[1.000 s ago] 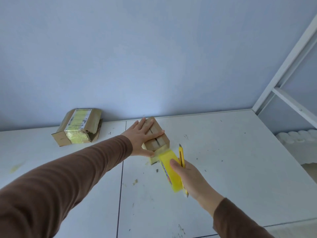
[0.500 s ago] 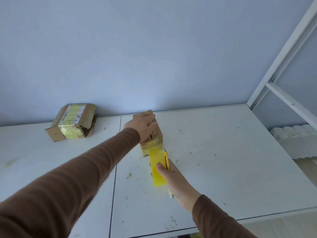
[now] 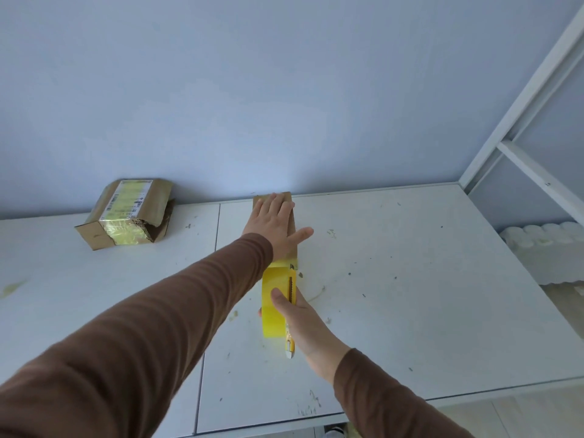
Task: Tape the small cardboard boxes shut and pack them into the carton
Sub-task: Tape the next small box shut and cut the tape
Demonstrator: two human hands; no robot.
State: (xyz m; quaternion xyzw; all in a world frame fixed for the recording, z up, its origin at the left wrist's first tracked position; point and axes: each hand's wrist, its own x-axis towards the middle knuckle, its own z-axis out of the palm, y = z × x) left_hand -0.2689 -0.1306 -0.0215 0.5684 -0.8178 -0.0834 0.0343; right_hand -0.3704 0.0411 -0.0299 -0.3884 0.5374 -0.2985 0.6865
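Since half a second ago my left hand (image 3: 274, 223) went from curled over the small cardboard box (image 3: 292, 227) to lying flat on its top, fingers straight, thumb spread right. Box sits at the table's (image 3: 410, 295) far edge by the wall. My right hand (image 3: 298, 314) grips the yellow tape roll (image 3: 272, 303) and a yellow utility knife (image 3: 291, 314) together, just in front of the box; tape runs from roll to box. Second taped box (image 3: 124, 214) far left.
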